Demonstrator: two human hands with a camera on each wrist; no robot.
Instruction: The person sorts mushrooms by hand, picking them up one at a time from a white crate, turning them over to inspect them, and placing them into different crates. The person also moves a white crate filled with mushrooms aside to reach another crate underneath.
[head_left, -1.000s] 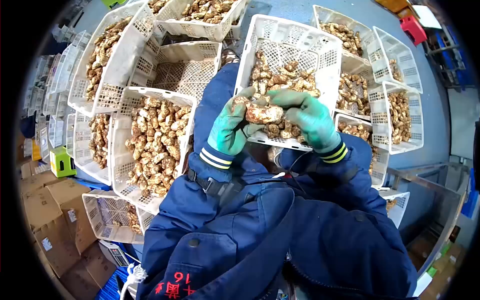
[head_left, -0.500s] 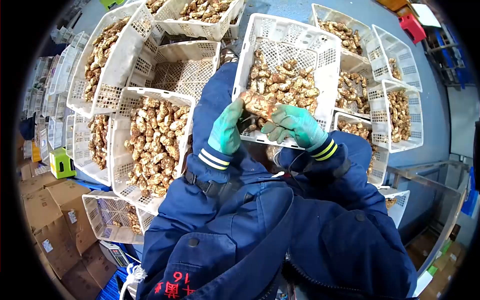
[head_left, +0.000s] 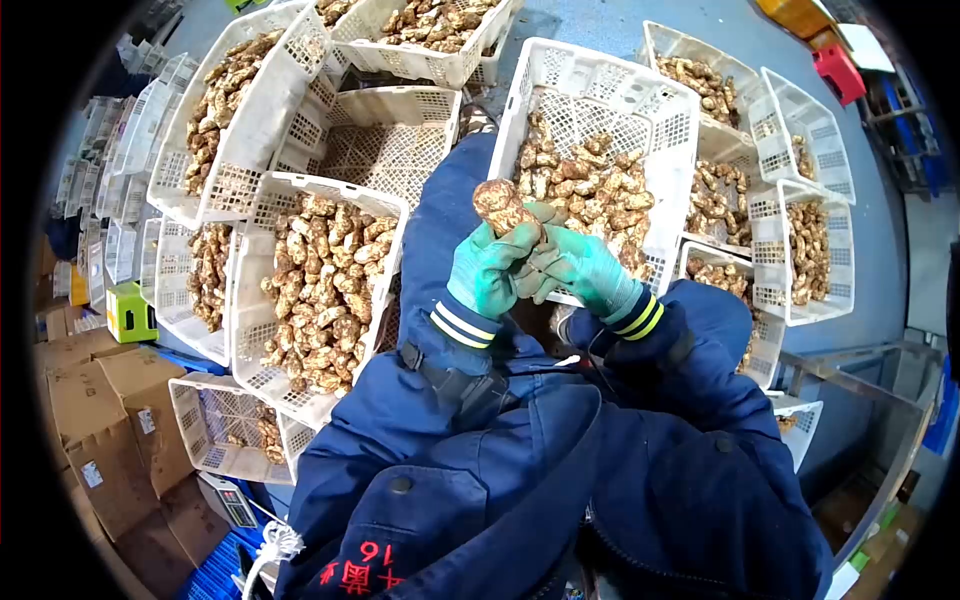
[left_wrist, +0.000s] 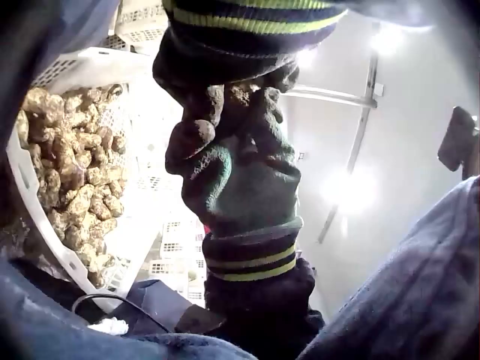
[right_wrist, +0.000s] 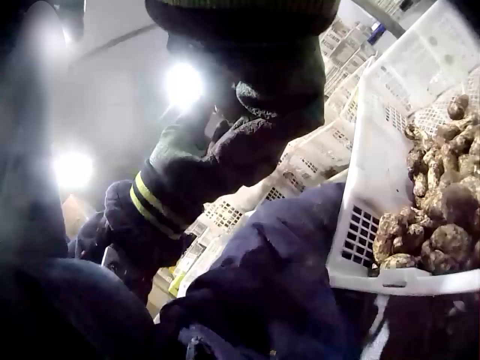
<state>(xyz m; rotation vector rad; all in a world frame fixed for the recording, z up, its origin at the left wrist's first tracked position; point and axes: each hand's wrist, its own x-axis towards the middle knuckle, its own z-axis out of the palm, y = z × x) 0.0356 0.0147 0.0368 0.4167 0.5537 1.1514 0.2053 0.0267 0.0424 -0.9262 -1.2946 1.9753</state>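
A knobbly brown-and-cream mushroom [head_left: 502,207] stands tilted up in front of the person, its rounded brown cap pointing away. The gloved left hand [head_left: 488,268] grips its lower part. From the other side, the gloved right hand [head_left: 590,268] pinches at the stem end with curled fingers, and the two hands meet there. That lower end is mostly hidden by the green gloves. Just beyond the hands is a white plastic crate [head_left: 682,130] with loose mushrooms [head_left: 600,190]. In the left wrist view, the right hand [left_wrist: 251,180] shows with its fingers bent towards the left hand.
Left of the legs, a white crate [head_left: 245,330] is filled with mushrooms [head_left: 325,290]. Behind it stands a crate [head_left: 390,150] with a bare mesh bottom. More crates [head_left: 815,250] of mushrooms line the right side. Cardboard boxes [head_left: 95,430] and a scale [head_left: 228,500] lie at lower left.
The mushroom, first lying sideways between both hands, has been turned until its cap points up and away. The right hand moved from its top down to the stem end. The head view shifted slightly.
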